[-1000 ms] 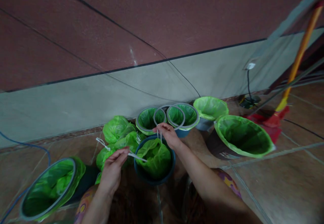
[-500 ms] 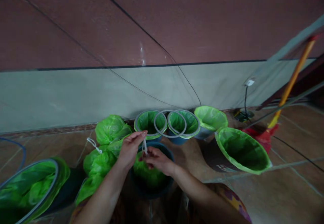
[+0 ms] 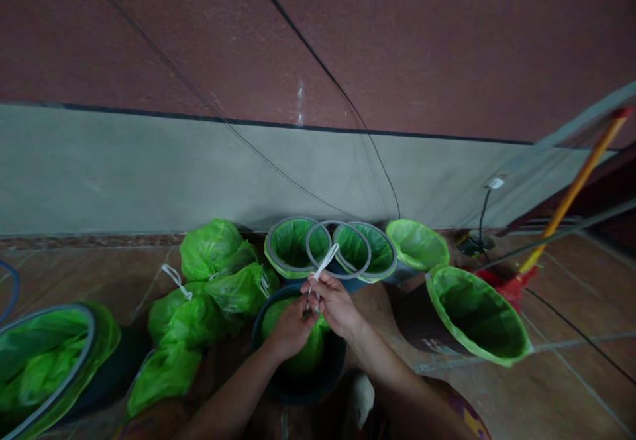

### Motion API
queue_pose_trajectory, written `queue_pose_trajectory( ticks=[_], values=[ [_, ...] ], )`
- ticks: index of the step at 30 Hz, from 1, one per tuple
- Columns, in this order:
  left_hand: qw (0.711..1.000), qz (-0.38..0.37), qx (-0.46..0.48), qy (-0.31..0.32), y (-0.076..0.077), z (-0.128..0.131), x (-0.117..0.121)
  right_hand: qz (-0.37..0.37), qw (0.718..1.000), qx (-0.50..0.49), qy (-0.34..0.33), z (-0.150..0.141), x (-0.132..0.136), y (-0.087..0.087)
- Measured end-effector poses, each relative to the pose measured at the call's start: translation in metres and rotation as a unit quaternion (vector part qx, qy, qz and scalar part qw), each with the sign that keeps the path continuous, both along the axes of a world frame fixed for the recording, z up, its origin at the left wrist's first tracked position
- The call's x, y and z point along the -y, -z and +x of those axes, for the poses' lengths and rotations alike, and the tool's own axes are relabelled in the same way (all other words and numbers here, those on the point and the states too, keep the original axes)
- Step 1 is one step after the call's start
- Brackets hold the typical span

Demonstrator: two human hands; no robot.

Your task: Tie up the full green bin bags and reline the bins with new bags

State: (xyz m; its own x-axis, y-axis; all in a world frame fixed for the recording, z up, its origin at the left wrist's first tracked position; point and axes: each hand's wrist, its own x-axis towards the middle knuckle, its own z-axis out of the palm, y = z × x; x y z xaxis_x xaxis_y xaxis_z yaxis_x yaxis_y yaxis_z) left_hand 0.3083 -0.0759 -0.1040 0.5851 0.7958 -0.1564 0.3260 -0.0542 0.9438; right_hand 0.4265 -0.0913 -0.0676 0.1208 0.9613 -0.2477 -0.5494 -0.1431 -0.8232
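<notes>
My left hand (image 3: pixel 293 329) and my right hand (image 3: pixel 338 304) meet over a dark bin (image 3: pixel 330 375) between my legs. In it sits a green garbage bag (image 3: pixel 312 354), its top gathered up under my fingers. A white drawstring (image 3: pixel 326 258) sticks up as a loop from my right hand's pinch. My left fingers are closed on the drawstring just below, at the bag's neck; their tips are partly hidden.
Several tied green bags (image 3: pixel 213 248) lie at the left. Lined bins (image 3: pixel 293 264) stand along the wall, with a loose grey ring (image 3: pixel 318 266) across two. A large dark bin (image 3: pixel 415 314) leans at right, near a red dustpan (image 3: pixel 511 287). Another lined bin (image 3: pixel 106 374) stands front left.
My hands have come together. The left has moved lower, and the right has risen to hold the drawstring, whose loop now points up and right. The view has shifted slightly.
</notes>
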Motion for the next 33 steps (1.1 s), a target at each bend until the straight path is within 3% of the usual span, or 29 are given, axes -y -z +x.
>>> queue_pose_trajectory(
  ticks=[7, 10, 14, 17, 21, 26, 28, 30, 33],
  values=[
    [0.997, 0.014, -0.066, -0.043, -0.004, -0.003, -0.001, 0.004, 0.998, 0.062, 0.024, 0.002, -0.013, -0.004],
    [0.996, -0.015, -0.04, -0.084, 0.0, -0.008, -0.008, -0.016, 0.987, 0.154, 0.05, 0.019, -0.018, -0.001],
    [0.983, -0.065, 0.019, -0.172, 0.0, -0.014, -0.013, -0.039, 0.957, 0.288, 0.013, 0.04, -0.013, 0.011],
    [0.972, -0.084, 0.045, -0.216, -0.004, -0.017, -0.016, -0.045, 0.909, 0.414, -0.028, 0.048, -0.001, 0.019],
    [0.97, -0.077, 0.082, -0.215, -0.008, -0.015, -0.018, -0.062, 0.8, 0.58, -0.142, 0.047, 0.016, 0.018],
    [0.968, -0.066, 0.13, -0.204, -0.012, -0.008, -0.017, -0.087, 0.692, 0.683, -0.217, 0.039, 0.026, 0.009],
    [0.966, -0.068, 0.153, -0.198, -0.013, -0.006, -0.018, -0.104, 0.669, 0.696, -0.238, 0.038, 0.026, 0.006],
    [0.967, -0.069, 0.157, -0.186, -0.013, -0.007, -0.019, -0.097, 0.683, 0.684, -0.235, 0.04, 0.025, 0.003],
    [0.976, -0.072, 0.119, -0.168, -0.009, -0.007, -0.022, -0.037, 0.751, 0.63, -0.197, 0.043, 0.025, -0.004]
  ],
)
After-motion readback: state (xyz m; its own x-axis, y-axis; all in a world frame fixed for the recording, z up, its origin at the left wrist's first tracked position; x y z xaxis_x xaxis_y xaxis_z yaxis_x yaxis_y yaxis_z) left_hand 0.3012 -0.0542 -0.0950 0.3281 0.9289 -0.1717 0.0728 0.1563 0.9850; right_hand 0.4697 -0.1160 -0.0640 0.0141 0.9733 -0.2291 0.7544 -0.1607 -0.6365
